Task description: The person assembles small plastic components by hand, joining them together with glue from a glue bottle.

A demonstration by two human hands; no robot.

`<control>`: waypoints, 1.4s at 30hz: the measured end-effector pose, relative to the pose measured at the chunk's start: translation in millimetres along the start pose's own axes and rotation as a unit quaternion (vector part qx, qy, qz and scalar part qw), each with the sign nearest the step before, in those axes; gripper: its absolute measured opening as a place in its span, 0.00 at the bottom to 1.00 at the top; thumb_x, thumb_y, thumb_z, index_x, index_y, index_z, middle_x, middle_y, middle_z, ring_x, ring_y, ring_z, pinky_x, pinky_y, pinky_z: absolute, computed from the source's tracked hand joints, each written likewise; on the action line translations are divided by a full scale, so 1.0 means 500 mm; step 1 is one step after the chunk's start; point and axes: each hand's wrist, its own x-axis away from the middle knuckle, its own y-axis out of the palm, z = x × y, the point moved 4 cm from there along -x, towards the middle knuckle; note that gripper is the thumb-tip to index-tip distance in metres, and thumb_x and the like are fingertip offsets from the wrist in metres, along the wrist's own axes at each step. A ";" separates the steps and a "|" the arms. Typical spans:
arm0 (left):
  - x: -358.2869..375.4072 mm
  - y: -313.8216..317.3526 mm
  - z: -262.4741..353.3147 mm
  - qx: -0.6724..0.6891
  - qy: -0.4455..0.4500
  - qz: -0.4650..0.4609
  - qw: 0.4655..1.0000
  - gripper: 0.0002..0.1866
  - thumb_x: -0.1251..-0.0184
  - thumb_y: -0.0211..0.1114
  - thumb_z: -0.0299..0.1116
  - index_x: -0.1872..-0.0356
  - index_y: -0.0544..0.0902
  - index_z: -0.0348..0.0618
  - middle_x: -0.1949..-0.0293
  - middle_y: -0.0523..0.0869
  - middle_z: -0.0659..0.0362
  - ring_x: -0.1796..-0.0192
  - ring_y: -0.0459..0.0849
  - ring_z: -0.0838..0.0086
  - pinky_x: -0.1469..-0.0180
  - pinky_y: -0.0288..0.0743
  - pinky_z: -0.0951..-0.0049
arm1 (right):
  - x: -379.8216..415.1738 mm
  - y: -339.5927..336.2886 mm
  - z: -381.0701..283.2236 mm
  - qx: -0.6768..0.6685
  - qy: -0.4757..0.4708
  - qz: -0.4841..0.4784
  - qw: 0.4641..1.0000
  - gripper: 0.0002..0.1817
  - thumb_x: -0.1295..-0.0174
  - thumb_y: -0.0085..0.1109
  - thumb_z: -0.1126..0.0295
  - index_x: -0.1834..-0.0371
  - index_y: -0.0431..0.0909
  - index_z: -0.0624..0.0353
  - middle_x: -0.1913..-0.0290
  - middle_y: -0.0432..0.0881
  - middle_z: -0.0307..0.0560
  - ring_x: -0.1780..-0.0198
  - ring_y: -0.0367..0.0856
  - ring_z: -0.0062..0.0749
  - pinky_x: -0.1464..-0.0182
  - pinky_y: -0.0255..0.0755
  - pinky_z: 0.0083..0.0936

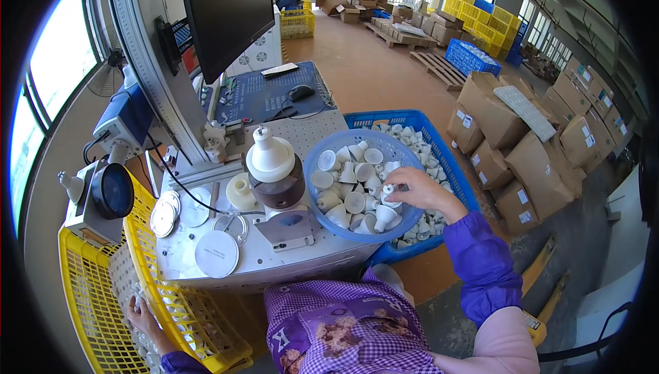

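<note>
One left hand (141,313) rests with fingers spread inside one yellow crate (89,291), holding nothing I can make out. Right of it, the tabletop (274,257) carries one capped fixture (274,171). One right hand (419,192) pinches one white cap (388,190) over the blue bowl (322,192)'s near rim, where some twenty caps lie; one blue crate (453,168) sits beyond.

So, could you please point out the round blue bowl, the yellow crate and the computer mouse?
Round blue bowl (322,204), head view, left rim.
Yellow crate (141,236), head view, right rim.
Computer mouse (300,92), head view, top.

Glossy white ceramic-looking cups (355,202), blue plastic basin (322,146), yellow plastic crate (96,298)
</note>
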 end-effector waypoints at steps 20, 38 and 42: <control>0.167 0.020 0.372 0.230 0.150 0.108 0.956 0.09 0.32 0.58 0.27 0.54 0.81 0.35 0.49 0.77 0.55 0.51 0.78 0.72 0.49 0.72 0.73 | 0.029 0.007 -0.080 -0.490 0.092 0.163 0.851 0.15 0.39 0.63 0.68 0.51 0.78 0.63 0.60 0.81 0.39 0.59 0.78 0.21 0.56 0.73 0.18; 0.306 0.258 0.874 0.402 0.203 -0.292 0.844 0.15 0.42 0.70 0.35 0.57 0.83 0.38 0.56 0.83 0.56 0.49 0.75 0.71 0.43 0.67 0.69 | -0.142 -0.089 -0.324 -0.452 -0.086 0.227 0.858 0.17 0.43 0.67 0.64 0.58 0.79 0.66 0.62 0.83 0.44 0.60 0.79 0.22 0.56 0.72 0.21; 0.309 0.195 0.818 0.526 0.083 -0.285 0.797 0.10 0.36 0.64 0.28 0.56 0.81 0.36 0.61 0.84 0.60 0.60 0.80 0.81 0.55 0.73 0.81 | -0.193 -0.081 -0.381 -0.407 -0.101 0.237 0.876 0.17 0.45 0.69 0.62 0.62 0.80 0.66 0.64 0.84 0.48 0.61 0.81 0.27 0.58 0.73 0.25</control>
